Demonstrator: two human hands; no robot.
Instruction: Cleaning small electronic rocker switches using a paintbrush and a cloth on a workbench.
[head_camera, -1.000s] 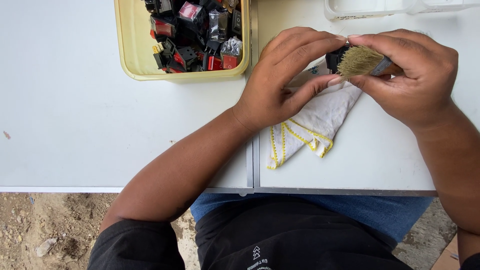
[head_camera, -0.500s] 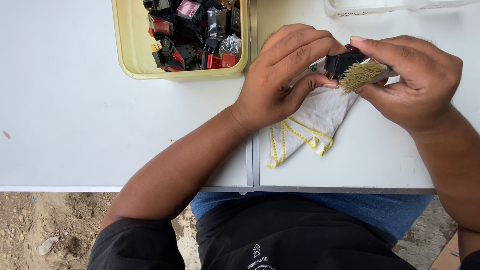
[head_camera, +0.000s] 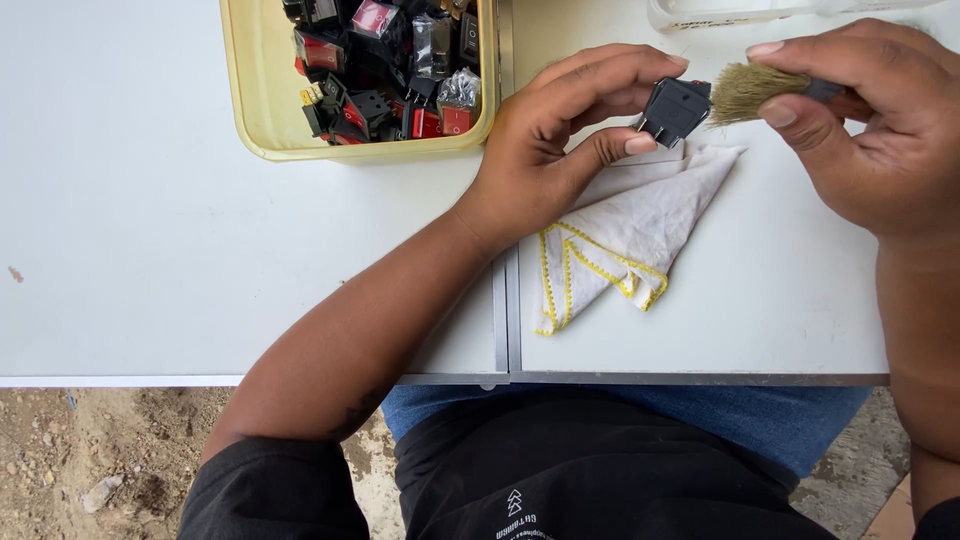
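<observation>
Two hands over white surface (head_camera: 200, 250): left hand (head_camera: 560, 140) pinching black switch (head_camera: 676, 108), right hand (head_camera: 870, 120) gripping brush (head_camera: 745, 92), bristles now drawn off switch to its edge, above folded cloth (head_camera: 620, 240).

The left hand (head_camera: 560, 150) was raised a little over the worktop, palm turned down. Its fingers were bent and its thumb pressed in toward them in a small pinch. The left forearm ran long and bare from the lower left up to the wrist. The right hand (head_camera: 870, 130) came in from the right side, fingers curled, thumb and first finger squeezed together in a tight grip. Both hands were close together.
</observation>
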